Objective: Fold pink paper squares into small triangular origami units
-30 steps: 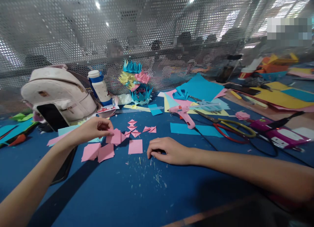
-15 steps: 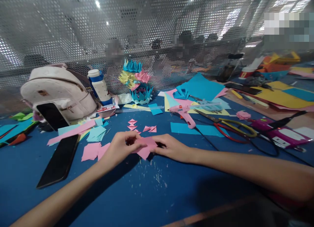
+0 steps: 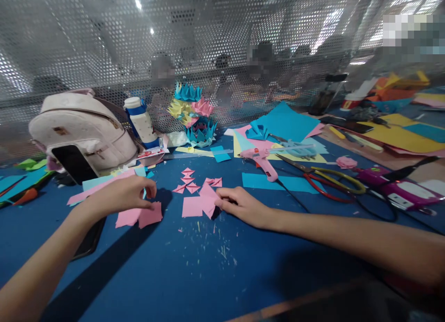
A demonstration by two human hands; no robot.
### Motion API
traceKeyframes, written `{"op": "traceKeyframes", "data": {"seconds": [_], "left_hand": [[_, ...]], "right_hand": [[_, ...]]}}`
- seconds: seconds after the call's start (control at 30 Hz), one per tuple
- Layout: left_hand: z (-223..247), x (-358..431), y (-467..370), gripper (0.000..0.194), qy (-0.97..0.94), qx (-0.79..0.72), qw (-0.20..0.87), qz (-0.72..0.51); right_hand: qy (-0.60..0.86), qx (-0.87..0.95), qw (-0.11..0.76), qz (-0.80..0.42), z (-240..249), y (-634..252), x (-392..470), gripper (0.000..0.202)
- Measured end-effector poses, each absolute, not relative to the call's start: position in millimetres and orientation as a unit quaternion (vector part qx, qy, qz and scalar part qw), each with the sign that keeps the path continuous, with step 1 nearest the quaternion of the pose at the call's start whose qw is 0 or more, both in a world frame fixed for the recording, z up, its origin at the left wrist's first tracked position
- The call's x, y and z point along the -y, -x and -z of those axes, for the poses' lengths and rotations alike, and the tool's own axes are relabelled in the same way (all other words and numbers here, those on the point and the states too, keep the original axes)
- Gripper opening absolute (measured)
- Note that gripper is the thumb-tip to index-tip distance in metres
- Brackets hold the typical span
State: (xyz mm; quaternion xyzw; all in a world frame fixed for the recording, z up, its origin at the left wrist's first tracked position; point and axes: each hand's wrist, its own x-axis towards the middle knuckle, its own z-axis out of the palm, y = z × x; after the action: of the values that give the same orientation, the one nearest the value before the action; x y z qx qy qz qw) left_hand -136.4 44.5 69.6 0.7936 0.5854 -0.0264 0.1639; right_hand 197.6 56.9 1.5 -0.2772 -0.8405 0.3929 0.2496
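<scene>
the right hand point(image 3: 245, 209) is pinching a pink square point(image 3: 208, 197) by its side, in from the near edge of the desk point(image 3: 167, 275); the left hand point(image 3: 129, 192), narrowly spread, is hanging over a pink stack point(image 3: 150, 216) (contact is unclear). a light pinch is probably sparing creases.

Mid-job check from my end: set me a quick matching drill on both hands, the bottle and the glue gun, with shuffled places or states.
Column one
1. Left hand
2. Right hand
3. Bottle
4. Glue gun

Column two
A. Pink, with its handle over a blue paper strip
B. Pinching a pink sheet
C. Fingers apart by the pile of pink squares, contact unclear
D. White and blue, standing beside the backpack

Right pairs: 1-C, 2-B, 3-D, 4-A
</scene>
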Motion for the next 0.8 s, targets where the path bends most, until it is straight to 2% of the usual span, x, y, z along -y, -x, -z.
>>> {"op": "traceKeyframes", "data": {"seconds": [0.13, 0.37, 0.67, 0.8], "left_hand": [[-53.1, -46.2, 132.5, 0.019, -0.789, -0.577, 0.190, 0.094], [-51.4, -47.8, 133.5, 0.029, -0.781, -0.581, 0.170, 0.155], [-59.5, -48.1, 134.9, 0.005, -0.795, -0.561, 0.213, 0.093], [-70.3, -53.3, 149.9, 0.012, -0.788, -0.581, 0.198, 0.049]], "right_hand": [[0.265, 0.839, 0.245, -0.406, -6.0, -197.6, -55.7, 0.045], [0.258, 0.832, 0.236, -0.430, -5.8, -198.8, -54.5, 0.045], [0.242, 0.841, 0.216, -0.433, -9.1, -199.4, -53.6, 0.044], [0.231, 0.844, 0.218, -0.432, -8.6, -199.3, -54.4, 0.042]]}}
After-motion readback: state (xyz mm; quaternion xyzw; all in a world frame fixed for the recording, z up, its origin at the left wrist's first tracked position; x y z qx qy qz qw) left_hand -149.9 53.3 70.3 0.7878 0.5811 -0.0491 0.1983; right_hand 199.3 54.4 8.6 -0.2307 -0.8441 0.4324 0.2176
